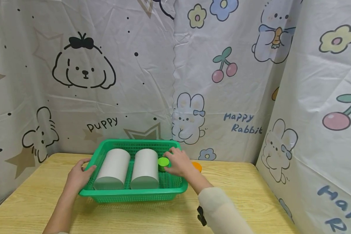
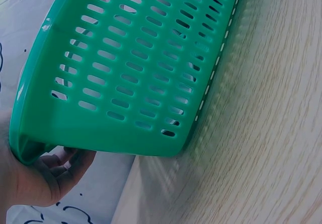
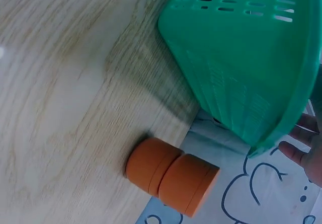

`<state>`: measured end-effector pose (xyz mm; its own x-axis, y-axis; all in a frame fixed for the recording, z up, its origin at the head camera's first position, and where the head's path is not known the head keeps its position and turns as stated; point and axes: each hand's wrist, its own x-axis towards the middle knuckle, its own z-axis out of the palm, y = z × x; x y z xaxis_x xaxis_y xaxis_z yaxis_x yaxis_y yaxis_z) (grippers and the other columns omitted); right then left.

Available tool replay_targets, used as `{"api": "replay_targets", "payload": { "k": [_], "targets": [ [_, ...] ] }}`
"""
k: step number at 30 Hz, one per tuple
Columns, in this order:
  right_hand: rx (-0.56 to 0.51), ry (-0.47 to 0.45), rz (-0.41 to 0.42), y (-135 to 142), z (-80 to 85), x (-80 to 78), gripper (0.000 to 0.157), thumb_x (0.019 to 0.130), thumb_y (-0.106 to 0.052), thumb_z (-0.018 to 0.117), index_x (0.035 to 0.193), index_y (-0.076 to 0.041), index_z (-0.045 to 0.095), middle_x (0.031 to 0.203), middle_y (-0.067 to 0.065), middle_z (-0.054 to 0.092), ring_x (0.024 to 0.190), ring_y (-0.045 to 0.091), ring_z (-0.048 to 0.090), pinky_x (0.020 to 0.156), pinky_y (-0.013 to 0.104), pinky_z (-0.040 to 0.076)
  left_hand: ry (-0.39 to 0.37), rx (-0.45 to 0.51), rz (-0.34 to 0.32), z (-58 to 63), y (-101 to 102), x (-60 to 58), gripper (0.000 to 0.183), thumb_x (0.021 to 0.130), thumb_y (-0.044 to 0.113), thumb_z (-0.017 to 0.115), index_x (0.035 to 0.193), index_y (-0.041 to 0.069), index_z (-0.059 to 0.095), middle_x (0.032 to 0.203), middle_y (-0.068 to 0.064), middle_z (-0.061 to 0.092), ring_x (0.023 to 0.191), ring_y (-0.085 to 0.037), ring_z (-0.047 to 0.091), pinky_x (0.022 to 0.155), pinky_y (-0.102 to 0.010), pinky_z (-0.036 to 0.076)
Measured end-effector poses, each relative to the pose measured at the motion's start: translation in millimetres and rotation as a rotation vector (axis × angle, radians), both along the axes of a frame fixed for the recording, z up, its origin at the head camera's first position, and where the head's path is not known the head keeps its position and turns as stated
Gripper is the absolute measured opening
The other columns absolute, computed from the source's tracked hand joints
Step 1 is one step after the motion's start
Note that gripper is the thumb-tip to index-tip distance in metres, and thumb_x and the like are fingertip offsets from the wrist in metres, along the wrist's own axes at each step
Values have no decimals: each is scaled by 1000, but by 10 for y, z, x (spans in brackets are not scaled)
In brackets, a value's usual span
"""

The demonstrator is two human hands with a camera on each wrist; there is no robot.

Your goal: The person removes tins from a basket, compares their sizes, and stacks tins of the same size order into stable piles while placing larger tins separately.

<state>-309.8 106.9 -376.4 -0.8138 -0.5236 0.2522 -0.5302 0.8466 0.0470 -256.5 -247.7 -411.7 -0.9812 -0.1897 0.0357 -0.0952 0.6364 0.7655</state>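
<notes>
A green perforated plastic basket [image 1: 134, 191] rests on the table and holds two large white cylinders, the left one [image 1: 112, 169] and the right one [image 1: 145, 169], lying on their sides. My left hand [image 1: 79, 174] grips the basket's left rim, its fingers curling beneath the edge in the left wrist view. Over the basket's right side, my right hand [image 1: 178, 162] pinches a small bright green cylinder [image 1: 163, 161] beside the right white cylinder. In the right wrist view the basket wall hides that green piece, and only some fingers [image 3: 292, 153] show.
Just right of the basket, two orange cylinders [image 3: 171, 176] stand stacked on the wooden table [image 1: 228, 195]; the right forearm partly covers them in the head view. A printed curtain [image 1: 152, 81] hangs behind the table and along its sides.
</notes>
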Motion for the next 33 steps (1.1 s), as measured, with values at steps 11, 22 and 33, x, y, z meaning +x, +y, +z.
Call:
{"api": "replay_targets", "payload": {
  "k": [11,22,33],
  "targets": [
    [-18,-83,-24,-113,-57,-99,43,82,-38,69,120,-19,60,114,6,56,102,22,52,84,37,45,-2,1,5,-11,-5,-1,62,98,37,41,142,-4,28,122,-36,45,103,-44,49,74,-45,45],
    [-94,-189,-79,-211,-154,-156,46,83,-34,69,124,-16,57,118,9,53,101,24,51,84,38,46,2,1,5,-29,-13,-13,62,98,37,41,142,-4,28,121,-35,45,101,-42,50,73,-43,45],
    [-180,-262,-136,-300,-178,-192,44,84,-29,69,123,-14,56,122,11,51,107,26,50,91,42,44,15,8,8,-21,-9,3,61,98,35,43,141,-5,30,119,-34,48,100,-40,52,70,-39,45]
  ]
}}
